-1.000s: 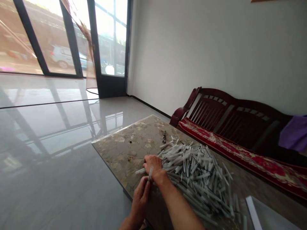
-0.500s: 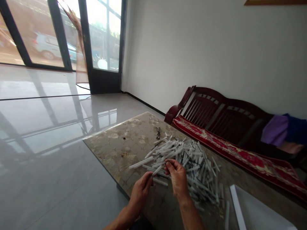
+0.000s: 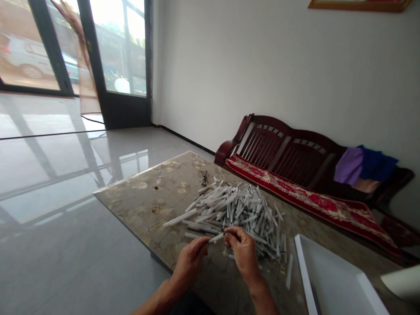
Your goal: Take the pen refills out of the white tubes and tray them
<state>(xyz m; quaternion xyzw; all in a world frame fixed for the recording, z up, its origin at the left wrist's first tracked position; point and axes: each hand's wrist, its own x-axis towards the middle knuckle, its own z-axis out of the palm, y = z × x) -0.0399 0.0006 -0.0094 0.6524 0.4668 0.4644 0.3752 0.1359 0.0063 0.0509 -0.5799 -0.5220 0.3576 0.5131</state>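
Note:
Both hands meet over the near side of the table [image 3: 131, 183]. My left hand [image 3: 190, 259] pinches one end of a slim white tube [image 3: 216, 238], where a dark tip shows by the fingers. The fingers of my right hand [image 3: 242, 247] are closed on the other end of the same tube. Just behind the hands spreads a loose pile of similar slim white tubes [image 3: 213, 205], with dark thin pieces among them. A small bundle of black wire-like pieces [image 3: 204, 177] lies beyond the pile.
To the right is a shallow white box [image 3: 303, 271] with a dark thin piece inside. A white rounded object [image 3: 403, 280] shows at the right edge. Behind the table stands a dark wooden bench [image 3: 272, 140] with a red patterned cushion [image 3: 295, 192] and folded cloths [image 3: 349, 166].
The view has swung right, bringing more of the white box into sight. Both hands keep hold of the tube, which now lies flatter between them.

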